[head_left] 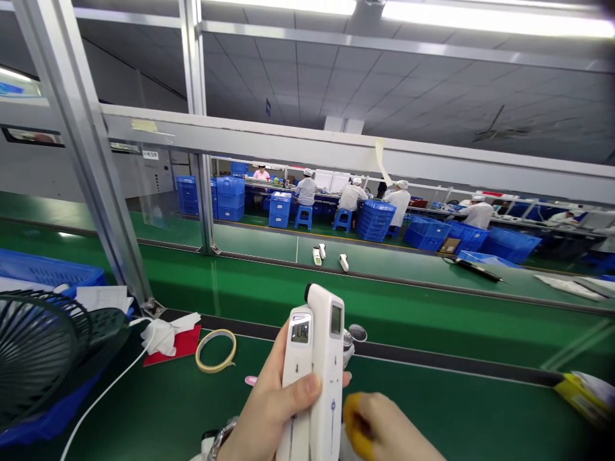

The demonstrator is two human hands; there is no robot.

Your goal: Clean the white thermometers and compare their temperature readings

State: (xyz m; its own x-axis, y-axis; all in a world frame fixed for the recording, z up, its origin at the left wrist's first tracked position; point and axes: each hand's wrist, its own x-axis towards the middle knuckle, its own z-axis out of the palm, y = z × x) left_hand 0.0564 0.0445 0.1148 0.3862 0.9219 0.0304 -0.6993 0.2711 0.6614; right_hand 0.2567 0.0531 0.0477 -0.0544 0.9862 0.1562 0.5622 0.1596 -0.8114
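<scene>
Here the left hand [273, 400] is clamped around two white handheld thermometers [314, 358], which stand upright side by side and touch each other, low in the middle of the view above the green workbench [432, 410]. The thumb lies across the front of the nearer device and the other fingers are behind, so the grip is closed on both bodies. Each device has a small grey display near its top. The right hand [384, 429] is just beside them, at the lower right, with its fingers curled together on a small yellow object [353, 426], which I cannot identify. On the bench to the left lie a roll of tape [216, 350], a red card [180, 346] with a crumpled white cloth [166, 333] on it, and a black fan [43, 352]. Farther behind, three more white devices [327, 256] lie on the green conveyor, and people in white caps sit among blue crates [375, 221].
</scene>
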